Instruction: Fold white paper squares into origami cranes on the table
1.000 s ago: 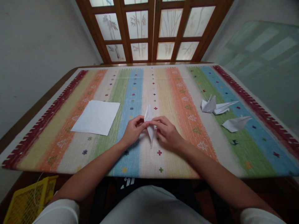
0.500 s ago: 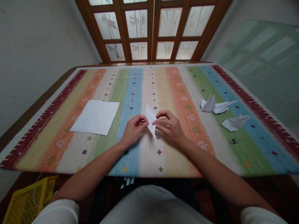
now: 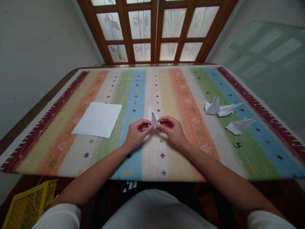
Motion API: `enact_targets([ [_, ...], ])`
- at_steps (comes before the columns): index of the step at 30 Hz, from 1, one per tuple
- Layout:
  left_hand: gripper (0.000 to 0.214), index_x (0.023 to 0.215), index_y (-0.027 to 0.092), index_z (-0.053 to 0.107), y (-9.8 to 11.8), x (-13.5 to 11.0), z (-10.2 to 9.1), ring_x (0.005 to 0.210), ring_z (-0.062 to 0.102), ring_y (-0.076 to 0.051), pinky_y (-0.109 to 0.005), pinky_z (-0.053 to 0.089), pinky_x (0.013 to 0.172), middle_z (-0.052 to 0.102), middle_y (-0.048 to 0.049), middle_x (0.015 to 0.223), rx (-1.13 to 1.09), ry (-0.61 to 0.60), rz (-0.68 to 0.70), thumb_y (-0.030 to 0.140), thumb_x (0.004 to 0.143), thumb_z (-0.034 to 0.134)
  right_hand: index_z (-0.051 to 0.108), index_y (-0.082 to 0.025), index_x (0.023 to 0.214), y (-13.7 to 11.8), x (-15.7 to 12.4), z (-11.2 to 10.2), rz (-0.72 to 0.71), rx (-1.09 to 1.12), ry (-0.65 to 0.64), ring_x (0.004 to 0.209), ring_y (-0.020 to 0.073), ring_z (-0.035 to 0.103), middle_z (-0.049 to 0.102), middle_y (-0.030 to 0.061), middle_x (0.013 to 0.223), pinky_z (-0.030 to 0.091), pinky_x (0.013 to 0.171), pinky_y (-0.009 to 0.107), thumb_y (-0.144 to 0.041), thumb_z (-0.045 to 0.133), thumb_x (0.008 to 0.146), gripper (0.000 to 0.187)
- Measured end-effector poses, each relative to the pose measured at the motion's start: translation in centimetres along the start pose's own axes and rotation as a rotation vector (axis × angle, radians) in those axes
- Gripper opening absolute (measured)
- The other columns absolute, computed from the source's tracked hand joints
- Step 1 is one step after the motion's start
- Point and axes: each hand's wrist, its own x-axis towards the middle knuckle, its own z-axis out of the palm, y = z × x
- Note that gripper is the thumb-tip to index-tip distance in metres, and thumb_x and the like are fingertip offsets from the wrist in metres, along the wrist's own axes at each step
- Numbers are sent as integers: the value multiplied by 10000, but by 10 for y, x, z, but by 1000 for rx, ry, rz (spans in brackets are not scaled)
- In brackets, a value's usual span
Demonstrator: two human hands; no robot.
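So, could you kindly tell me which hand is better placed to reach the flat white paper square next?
Probably the left hand: it lies nearer the flat white paper square, on the same side, while the right hand sits farther off, beyond the small folded white paper that both hands pinch.

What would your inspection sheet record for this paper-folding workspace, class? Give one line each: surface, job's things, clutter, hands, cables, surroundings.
surface: striped woven cloth covering the table
job's things: folded white paper, held up between both hands
clutter: flat white sheet to the left; two folded paper models to the right
hands: left hand and right hand both pinch the paper
cables: thin white wire, unclear, by the floor crate
surroundings: yellow crate; wooden door with frosted panes
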Motion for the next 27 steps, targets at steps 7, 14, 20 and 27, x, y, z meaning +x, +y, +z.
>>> enact_targets([
  [7,322,1047,200,642,0,-2,4,593,637,-85,-175,499,571,708,30,763,-52,47,-57,306,823,848,638,-291,1070,3,1,3,95,108,5,877,179,690,697,-4,941,597,845,337,-347,936,709,472],
  [14,447,1173,163,729,-1,1,1,748,778,-197,-274,607,675,821,-65,860,-78,4,-154,402,818,858,708,-260,992,-1,-2,5,94,45,-61,897,196,677,712,28,964,587,836,352,-379,920,733,355],
  [20,352,1044,164,809,2,1,-2,756,785,-216,-290,614,647,843,-86,889,-29,18,-159,441,831,852,714,-253,969,-5,-3,8,100,38,-41,843,191,689,726,27,939,595,792,351,-403,939,714,371],
  [27,316,1023,163,797,6,-2,2,698,759,-188,-268,586,620,825,-73,835,-5,20,-139,413,837,850,668,-246,887,-7,-3,9,100,-6,-22,721,174,646,663,-3,787,564,651,313,-457,937,717,383],
])
